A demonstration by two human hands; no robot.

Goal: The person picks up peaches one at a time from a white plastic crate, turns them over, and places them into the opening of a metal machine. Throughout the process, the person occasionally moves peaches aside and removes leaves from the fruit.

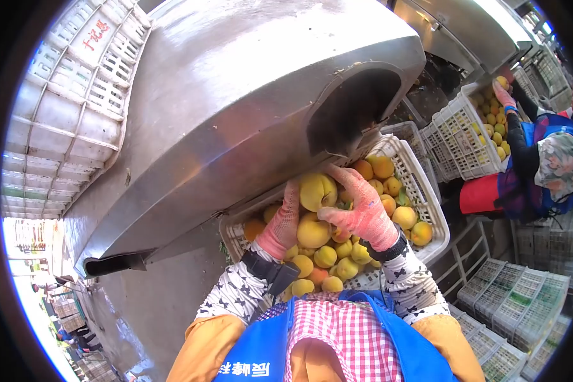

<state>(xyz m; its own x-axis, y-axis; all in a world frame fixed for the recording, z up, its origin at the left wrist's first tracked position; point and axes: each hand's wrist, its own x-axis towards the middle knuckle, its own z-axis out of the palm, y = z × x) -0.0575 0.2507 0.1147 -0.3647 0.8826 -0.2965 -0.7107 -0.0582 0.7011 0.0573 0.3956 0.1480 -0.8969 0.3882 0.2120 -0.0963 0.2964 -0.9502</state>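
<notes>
A yellow peach sits between my two gloved hands, above the fruit in a white plastic crate. My left hand, in a pink knit glove, presses against the peach's left side; part of its grip is hidden. From the right, my right hand curls its fingers and thumb around the same peach. Just below it lies a second large peach, close to the left hand and the right thumb. Several yellow and orange peaches fill the crate, with a few green leaves among them.
A large metal machine housing with a dark opening rises beyond the crate. White crates stand at the left, and stacked crates at the lower right. Another person handles peaches in a tilted crate.
</notes>
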